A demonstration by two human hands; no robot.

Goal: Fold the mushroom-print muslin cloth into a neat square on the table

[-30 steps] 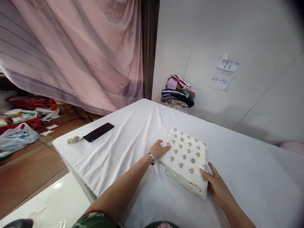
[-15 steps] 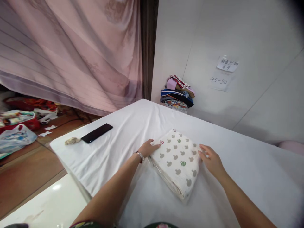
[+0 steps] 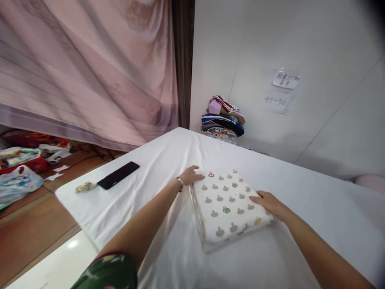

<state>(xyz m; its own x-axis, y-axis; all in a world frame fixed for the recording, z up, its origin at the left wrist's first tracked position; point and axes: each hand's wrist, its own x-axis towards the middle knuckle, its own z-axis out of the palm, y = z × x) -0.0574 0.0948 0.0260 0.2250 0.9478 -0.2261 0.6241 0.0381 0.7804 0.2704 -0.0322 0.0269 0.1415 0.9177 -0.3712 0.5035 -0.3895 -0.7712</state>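
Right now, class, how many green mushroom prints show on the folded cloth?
2. One green mushroom print is towards the far edge of the folded cloth; the second print sits lower in the picture, slightly left. More may be hidden in the folds.

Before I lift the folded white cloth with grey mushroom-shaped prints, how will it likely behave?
The folded white cloth will probably sag if lifted by one corner, since its stacked layers look thin and soft. Lying flat and broad, it seems unlikely to roll or tip.

From one head-worn camera, the folded cloth (image 3: 230,200) and tabletop (image 3: 309,200) are viewed closely, forward and downward, with the wall (image 3: 255,44) included beyond.
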